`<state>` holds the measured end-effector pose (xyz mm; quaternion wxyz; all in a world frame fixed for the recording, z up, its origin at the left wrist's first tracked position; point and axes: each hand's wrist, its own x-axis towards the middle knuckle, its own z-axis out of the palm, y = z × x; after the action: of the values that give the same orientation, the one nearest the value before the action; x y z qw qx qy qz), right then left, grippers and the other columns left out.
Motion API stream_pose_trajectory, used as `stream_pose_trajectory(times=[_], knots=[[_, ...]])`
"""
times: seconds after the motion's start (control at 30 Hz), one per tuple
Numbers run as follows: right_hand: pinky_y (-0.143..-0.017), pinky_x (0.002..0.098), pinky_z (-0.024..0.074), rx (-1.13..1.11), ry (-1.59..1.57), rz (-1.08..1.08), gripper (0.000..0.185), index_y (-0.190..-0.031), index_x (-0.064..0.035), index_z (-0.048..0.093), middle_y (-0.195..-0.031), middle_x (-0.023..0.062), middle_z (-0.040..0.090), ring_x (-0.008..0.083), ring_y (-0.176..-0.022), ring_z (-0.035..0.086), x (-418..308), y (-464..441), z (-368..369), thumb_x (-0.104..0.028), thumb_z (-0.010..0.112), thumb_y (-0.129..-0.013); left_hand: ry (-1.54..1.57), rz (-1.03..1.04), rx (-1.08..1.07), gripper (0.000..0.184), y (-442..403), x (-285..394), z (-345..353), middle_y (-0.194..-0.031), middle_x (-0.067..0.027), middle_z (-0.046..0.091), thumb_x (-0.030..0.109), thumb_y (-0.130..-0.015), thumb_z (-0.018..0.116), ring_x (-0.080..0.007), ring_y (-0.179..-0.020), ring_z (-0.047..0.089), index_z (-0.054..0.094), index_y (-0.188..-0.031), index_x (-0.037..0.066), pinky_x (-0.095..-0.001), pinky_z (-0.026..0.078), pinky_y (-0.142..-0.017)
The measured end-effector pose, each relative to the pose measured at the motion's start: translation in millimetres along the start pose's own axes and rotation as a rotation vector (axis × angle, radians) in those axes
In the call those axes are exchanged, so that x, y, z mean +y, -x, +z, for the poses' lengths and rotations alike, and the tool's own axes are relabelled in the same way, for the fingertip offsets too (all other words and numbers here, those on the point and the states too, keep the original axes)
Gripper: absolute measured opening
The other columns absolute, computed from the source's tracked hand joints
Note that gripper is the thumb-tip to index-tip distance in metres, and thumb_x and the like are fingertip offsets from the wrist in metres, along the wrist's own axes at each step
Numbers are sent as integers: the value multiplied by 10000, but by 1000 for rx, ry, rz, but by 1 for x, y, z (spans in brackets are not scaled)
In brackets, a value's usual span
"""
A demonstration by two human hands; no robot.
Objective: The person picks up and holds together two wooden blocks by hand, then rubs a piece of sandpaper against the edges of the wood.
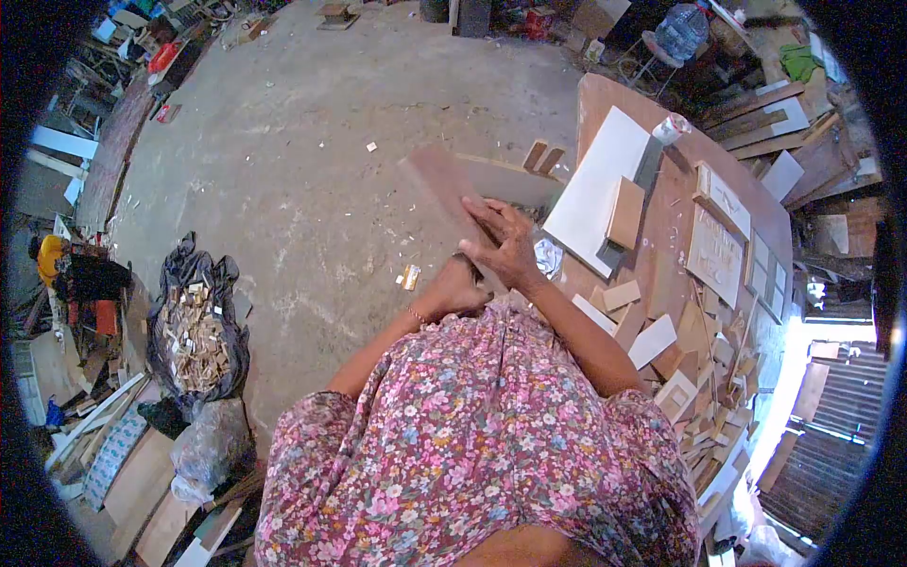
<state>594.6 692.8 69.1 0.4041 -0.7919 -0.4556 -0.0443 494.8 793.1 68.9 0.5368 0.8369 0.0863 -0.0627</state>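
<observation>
A flat brown wooden board point(440, 185), smeared by motion at its far end, slants up and left in front of my body. My right hand point(506, 243) grips it along its right side, fingers bent over the face. Lower down, my left hand point(456, 287) is closed around the near end, its fingers partly hidden. To the right of my right hand, a long white board point(605, 184) lies on the brown work table point(593, 104), with a small wooden block point(625, 214) at its right edge.
Many loose wood offcuts point(675, 350) pile along the table's near side. Frame-like panels point(715, 255) and a roll of tape point(672, 128) lie farther over. On the floor at left stands a black bag point(236, 317) of wood scraps; a water bottle point(682, 34) is at the back.
</observation>
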Motion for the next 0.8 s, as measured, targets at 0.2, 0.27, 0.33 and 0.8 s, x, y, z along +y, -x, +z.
stream_pose_trajectory(times=[0.2, 0.27, 0.33, 0.8], knots=[[-895, 426, 392, -15, -2, 186, 615, -1199, -180, 554, -1065, 191, 564, 349, -996, 532, 23, -13, 2, -448, 663, -656, -22, 115, 9, 492, -8, -22, 12, -972, -230, 589, 177, -562, 638, -366, -921, 570, 561, -1006, -21, -423, 448, -813], [-905, 427, 387, -46, 30, 87, 618, -1203, -190, 551, -1089, 191, 557, 357, -1010, 524, 3, -4, 1, -451, 666, -655, -39, 75, -12, 501, -3, -33, 21, -970, -232, 589, 180, -558, 643, -368, -910, 570, 561, -1008, -23, -421, 450, -810], [-904, 419, 394, -66, 47, -58, 612, -1197, -186, 558, -1109, 178, 559, 346, -1019, 527, -14, -10, -7, -450, 669, -656, -118, -28, -128, 494, -4, -38, 22, -951, -237, 590, 179, -553, 643, -370, -868, 575, 564, -992, -32, -416, 454, -780], [-857, 368, 434, 33, 50, 82, 556, -1173, -120, 566, -1089, 144, 579, 278, -969, 570, 5, -13, -4, -356, 686, -685, -47, 182, 73, 493, -5, -21, 13, -917, -216, 583, 171, -542, 648, -356, -845, 570, 545, -979, -32, -401, 457, -763]])
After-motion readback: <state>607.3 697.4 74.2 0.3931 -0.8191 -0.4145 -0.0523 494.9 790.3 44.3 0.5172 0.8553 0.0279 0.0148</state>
